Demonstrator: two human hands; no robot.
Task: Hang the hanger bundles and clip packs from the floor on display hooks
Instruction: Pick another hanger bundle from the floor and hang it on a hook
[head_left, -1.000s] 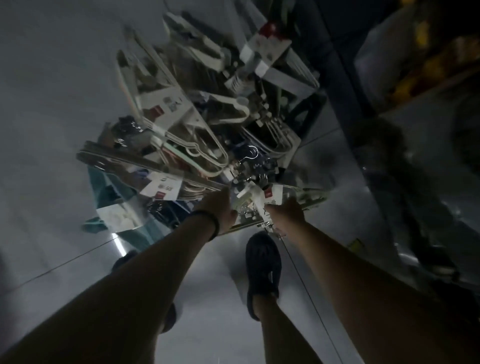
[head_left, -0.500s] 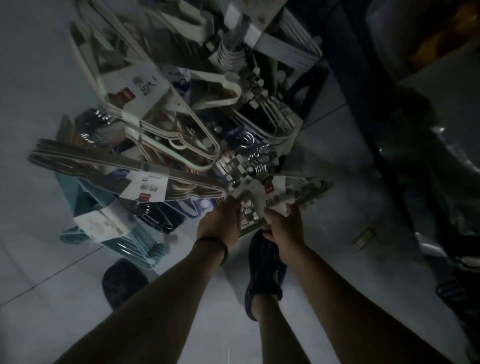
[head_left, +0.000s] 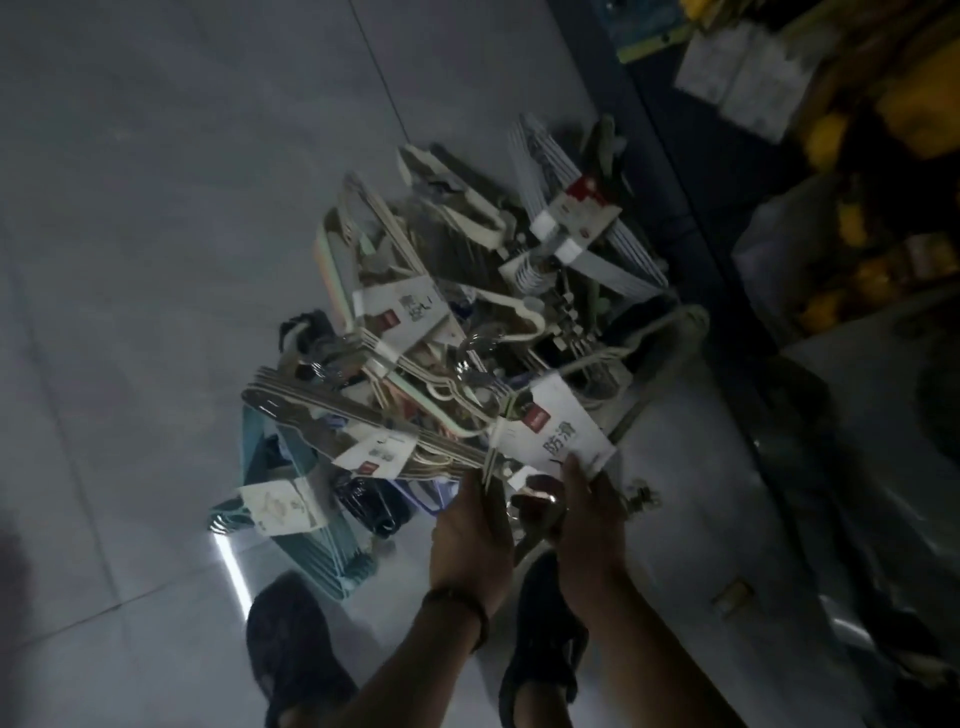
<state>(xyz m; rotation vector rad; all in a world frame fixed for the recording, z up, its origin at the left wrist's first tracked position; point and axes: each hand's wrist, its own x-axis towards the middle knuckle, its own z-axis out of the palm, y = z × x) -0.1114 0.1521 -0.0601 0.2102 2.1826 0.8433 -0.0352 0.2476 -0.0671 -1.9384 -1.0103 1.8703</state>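
the labelled hanger bundle (head_left: 550, 431), at 12 o'clock from the hands above the floor pile (head_left: 415, 322), is gripped by the left hand (head_left: 470, 540) and pinched by the right hand (head_left: 592, 525); a straight lift is advised, as the hooks seem tangled.

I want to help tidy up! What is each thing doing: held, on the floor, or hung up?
Left hand, gripping the beige bundle.
Right hand, pinching the labelled bundle.
Teal bundle, lying on the floor.
Grey bundle, in the pile, not hung.
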